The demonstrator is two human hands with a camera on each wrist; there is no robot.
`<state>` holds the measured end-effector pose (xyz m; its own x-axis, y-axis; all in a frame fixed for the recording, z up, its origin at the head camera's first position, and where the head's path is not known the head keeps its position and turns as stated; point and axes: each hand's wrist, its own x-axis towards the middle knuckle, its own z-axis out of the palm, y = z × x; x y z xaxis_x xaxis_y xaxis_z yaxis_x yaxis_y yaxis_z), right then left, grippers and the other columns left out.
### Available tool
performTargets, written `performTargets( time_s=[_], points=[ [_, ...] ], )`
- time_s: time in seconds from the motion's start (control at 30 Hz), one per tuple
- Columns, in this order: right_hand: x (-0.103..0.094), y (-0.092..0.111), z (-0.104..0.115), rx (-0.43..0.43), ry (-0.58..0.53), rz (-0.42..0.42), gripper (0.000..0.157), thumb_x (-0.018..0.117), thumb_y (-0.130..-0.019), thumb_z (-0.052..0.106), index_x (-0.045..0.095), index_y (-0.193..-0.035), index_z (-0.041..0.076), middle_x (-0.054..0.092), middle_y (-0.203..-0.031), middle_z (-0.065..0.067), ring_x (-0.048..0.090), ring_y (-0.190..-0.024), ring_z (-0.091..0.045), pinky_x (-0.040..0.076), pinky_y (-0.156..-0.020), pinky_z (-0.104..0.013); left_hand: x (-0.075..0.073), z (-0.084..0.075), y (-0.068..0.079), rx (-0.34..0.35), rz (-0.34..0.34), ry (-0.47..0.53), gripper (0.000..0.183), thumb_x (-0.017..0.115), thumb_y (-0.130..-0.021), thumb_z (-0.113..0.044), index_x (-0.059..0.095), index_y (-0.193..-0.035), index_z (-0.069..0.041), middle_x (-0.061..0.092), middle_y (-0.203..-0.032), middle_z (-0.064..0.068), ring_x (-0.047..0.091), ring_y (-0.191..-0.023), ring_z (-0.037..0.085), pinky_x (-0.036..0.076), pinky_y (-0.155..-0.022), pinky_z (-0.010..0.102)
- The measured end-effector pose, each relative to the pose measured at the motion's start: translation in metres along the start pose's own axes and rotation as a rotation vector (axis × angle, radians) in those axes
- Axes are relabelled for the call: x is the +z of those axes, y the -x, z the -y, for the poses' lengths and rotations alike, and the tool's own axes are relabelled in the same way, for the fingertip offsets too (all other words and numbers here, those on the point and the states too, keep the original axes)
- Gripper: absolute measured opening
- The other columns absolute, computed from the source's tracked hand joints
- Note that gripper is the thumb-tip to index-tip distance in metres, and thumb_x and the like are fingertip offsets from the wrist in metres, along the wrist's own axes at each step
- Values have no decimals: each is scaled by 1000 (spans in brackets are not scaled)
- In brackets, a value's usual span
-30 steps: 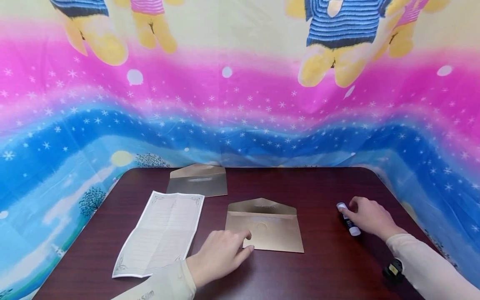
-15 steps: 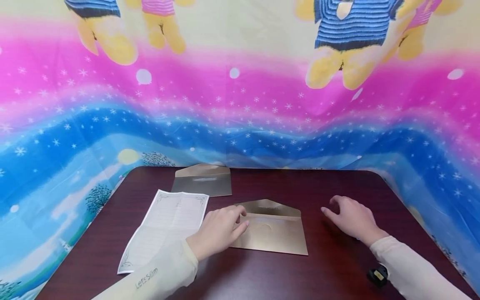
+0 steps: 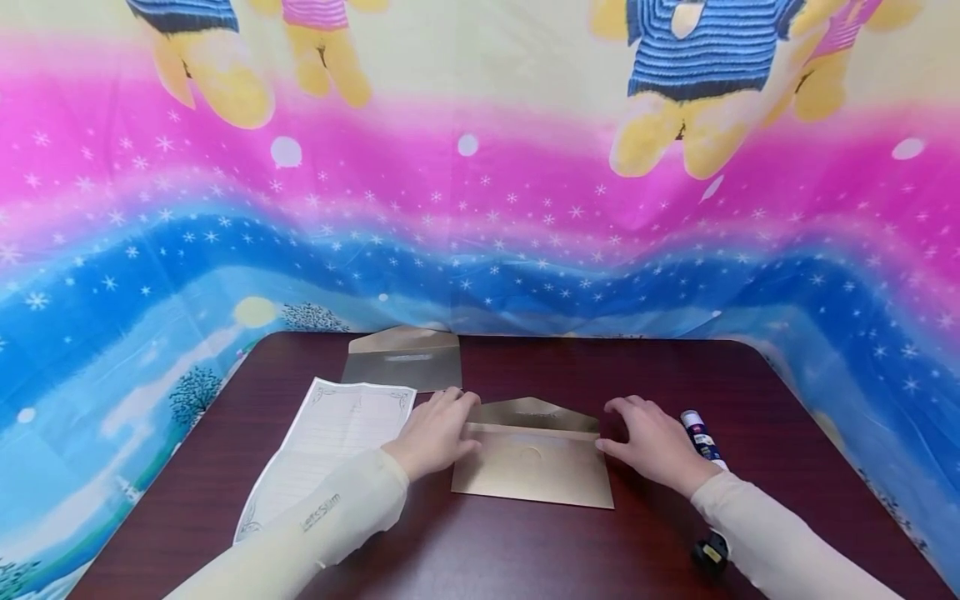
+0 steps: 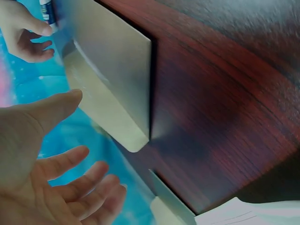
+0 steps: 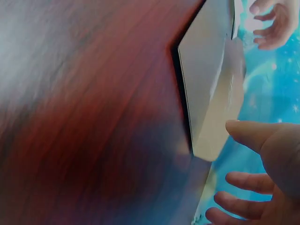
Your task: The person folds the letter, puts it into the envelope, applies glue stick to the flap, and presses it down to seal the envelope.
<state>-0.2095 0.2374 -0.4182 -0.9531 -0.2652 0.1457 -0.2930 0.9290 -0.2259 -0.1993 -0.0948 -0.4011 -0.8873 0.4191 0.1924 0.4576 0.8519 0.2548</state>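
Gold envelope is laid at six o'clock in the head view; flap extended, closing judged undone. Lined sheet, nine o'clock from it: unfolded, outside. Grey envelope, ten o'clock: unclosed. Glue stick, three o'clock: set down, print illegible. Left hand, nine o'clock, right hand, three: loosely spread, nothing gripped. Left sleeve: "Slim" is read, preceding letters unclear.

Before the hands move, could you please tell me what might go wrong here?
The tube lies close to the right sleeve and might roll if bumped. The left sleeve reaches over the paper and could crease it. The near envelope has its flap open between left hand and right hand; it might bend.
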Motion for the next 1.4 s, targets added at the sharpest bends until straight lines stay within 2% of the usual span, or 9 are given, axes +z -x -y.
performTargets(
  time_s=[0.27, 0.47, 0.63, 0.87, 1.1, 1.4],
  points=[
    [10, -5, 11, -27, -49, 59, 61, 83, -81, 41, 64, -129, 8, 68, -119, -12, 64, -107, -30, 55, -90, -55, 8, 5, -10, -45, 66, 7, 66, 88, -77, -30, 59, -132, -9, 63, -117, 12, 61, -103, 31, 54, -82, 45],
    [16, -9, 14, -56, -62, 71, 66, 87, -78, 36, 61, -132, 7, 68, -121, -12, 63, -109, -31, 50, -95, -57, 17, 7, -16, -41, 101, -26, 77, 92, -71, -30, 56, -135, -11, 61, -122, 14, 59, -108, 32, 54, -82, 45],
    [18, -12, 17, -65, -60, 68, 69, 89, -76, 31, 60, -134, 8, 68, -123, -13, 63, -111, -34, 49, -96, -57, 21, 6, -18, -36, 115, -46, 79, 92, -71, -29, 54, -137, -11, 61, -124, 12, 58, -110, 33, 54, -83, 45],
    [20, -13, 21, -86, -46, 62, 64, 88, -77, 28, 62, -131, 7, 70, -120, -12, 64, -108, -33, 49, -94, -56, 24, 3, -21, -65, 144, -41, 77, 91, -73, -29, 54, -138, -11, 62, -122, 12, 58, -111, 31, 54, -87, 44],
    [21, -11, 27, -130, -2, 21, 57, 88, -78, 25, 65, -125, 5, 71, -116, -13, 65, -105, -31, 51, -95, -54, 23, 1, -18, -40, 128, -84, 66, 91, -74, -30, 60, -129, -10, 62, -112, 11, 58, -105, 30, 54, -83, 43],
    [24, -5, 29, -238, 78, -30, 45, 87, -78, 21, 69, -117, 7, 72, -108, -7, 64, -100, -25, 53, -87, -46, 32, -1, -14, 33, 60, -238, 48, 87, -78, -34, 67, -116, -12, 64, -101, 8, 60, -95, 28, 54, -74, 39]
  ],
)
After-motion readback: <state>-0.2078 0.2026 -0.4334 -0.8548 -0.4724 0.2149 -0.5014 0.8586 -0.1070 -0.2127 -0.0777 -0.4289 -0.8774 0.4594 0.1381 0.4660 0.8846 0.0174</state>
